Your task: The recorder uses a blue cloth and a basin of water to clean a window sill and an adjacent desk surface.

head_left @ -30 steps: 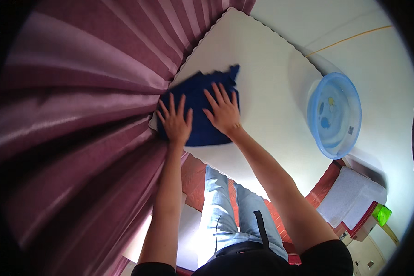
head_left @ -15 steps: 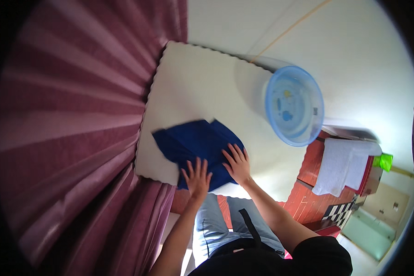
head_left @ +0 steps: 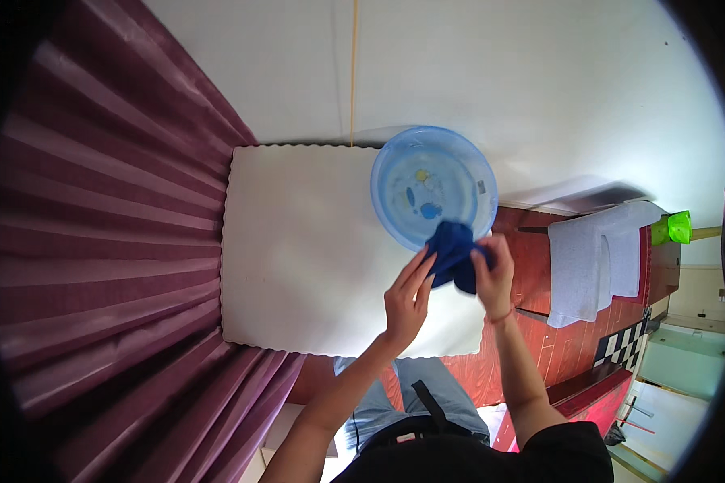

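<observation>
A dark blue cloth [head_left: 455, 256] is bunched up above the table, overlapping the near rim of a light blue plastic basin [head_left: 385, 205]. My right hand [head_left: 496, 282] grips its right side between thumb and curled fingers. On the cloth's left edge, my left hand [head_left: 408, 301] pinches with fairly straight fingers. The basin stands at the far right part of the white, scallop-edged table [head_left: 298, 249]. Yellow and blue printed figures show on its bottom. Motion blurs parts of the cloth.
A purple curtain [head_left: 129, 241] hangs along the table's left side. The white wall [head_left: 491, 72] rises behind. To the right, a grey-white towel [head_left: 576, 270] drapes over furniture near a bright green item [head_left: 673, 229], above a red-brown floor [head_left: 532, 282].
The cloth lay spread on the table under both flat hands. Now it is lifted and bunched between them at the basin's near rim. The view has shifted and turned toward the right.
</observation>
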Available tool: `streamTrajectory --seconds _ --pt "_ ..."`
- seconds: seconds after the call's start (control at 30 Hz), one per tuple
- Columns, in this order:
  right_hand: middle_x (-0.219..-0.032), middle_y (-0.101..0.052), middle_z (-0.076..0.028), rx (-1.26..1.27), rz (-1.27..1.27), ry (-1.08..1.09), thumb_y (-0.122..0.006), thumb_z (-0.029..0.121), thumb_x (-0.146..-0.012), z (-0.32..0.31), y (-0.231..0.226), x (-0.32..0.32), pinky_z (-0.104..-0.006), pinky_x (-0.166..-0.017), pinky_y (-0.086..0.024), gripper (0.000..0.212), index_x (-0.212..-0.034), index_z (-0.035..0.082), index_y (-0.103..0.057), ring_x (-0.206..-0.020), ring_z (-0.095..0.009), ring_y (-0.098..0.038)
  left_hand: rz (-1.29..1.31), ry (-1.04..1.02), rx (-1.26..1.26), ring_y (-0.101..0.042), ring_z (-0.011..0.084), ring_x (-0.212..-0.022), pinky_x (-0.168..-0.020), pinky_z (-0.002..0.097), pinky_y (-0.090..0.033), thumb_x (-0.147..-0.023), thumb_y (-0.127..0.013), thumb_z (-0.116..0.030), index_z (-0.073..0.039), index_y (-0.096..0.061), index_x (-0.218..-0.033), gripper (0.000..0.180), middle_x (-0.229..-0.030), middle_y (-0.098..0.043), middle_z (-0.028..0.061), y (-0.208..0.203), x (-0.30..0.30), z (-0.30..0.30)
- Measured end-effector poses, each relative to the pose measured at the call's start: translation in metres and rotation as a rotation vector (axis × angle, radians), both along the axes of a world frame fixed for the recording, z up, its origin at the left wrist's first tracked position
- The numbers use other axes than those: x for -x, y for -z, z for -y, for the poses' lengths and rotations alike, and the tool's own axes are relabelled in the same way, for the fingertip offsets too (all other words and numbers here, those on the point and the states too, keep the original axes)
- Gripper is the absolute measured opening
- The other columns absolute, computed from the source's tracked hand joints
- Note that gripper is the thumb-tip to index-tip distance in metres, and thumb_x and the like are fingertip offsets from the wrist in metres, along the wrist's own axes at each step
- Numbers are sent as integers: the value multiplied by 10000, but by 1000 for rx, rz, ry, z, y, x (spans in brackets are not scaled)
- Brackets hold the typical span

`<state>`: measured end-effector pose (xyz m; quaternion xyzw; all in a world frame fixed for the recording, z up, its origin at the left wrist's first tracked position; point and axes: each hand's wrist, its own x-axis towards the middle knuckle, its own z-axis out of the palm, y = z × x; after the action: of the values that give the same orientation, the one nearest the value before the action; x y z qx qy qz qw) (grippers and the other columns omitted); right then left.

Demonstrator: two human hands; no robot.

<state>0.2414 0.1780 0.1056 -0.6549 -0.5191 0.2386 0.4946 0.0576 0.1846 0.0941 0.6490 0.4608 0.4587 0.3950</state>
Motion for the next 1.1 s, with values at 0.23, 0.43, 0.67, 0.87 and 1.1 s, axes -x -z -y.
streamTrajectory --seconds 0.23,0.43,0.67,0.87,1.1 --pt "-949 -709 -97 528 244 -829 -783 184 -839 -115 59 -86 -327 -750 -548 286 -1083 60 -700 -855 -232 -710 -78 -32 69 -505 339 -1368 -1016 385 -499 -953 -607 -18 -48 -557 -1405 456 -1540 -447 172 15 -19 -10" --pt "-1120 -693 -74 646 828 -459 -833 319 -751 -131 146 -41 -439 -885 -551 426 -1134 165 -729 -1035 -311 -670 -147 -42 211 -540 343 -1321 -999 413 -521 -951 -615 -47 -104 -618 -1341 394 -1504 -470 162 55 -4 48" --pt "-1039 -724 -123 633 819 -614 -748 275 -825 -135 169 -29 -437 -851 -542 293 -1069 113 -745 -996 -318 -691 -157 -3 254 -593 307 -1241 -914 401 -577 -957 -614 -45 -112 -657 -1280 333 -1440 -534 138 66 -2 40" --pt "-916 -718 -192 635 309 -685 -740 326 -834 -171 61 -80 -464 -767 -521 321 -1019 63 -737 -899 -371 -690 -75 -50 252 -626 326 -1177 -910 390 -551 -953 -610 -38 -110 -649 -1263 320 -1362 -588 147 54 18 18" --pt "-1017 -714 -171 556 692 -357 -804 331 -783 -170 104 -105 -443 -901 -519 327 -1044 140 -755 -1016 -352 -665 -51 8 288 -626 322 -1175 -896 406 -564 -968 -605 -62 -108 -639 -1276 314 -1333 -603 148 58 1 29"
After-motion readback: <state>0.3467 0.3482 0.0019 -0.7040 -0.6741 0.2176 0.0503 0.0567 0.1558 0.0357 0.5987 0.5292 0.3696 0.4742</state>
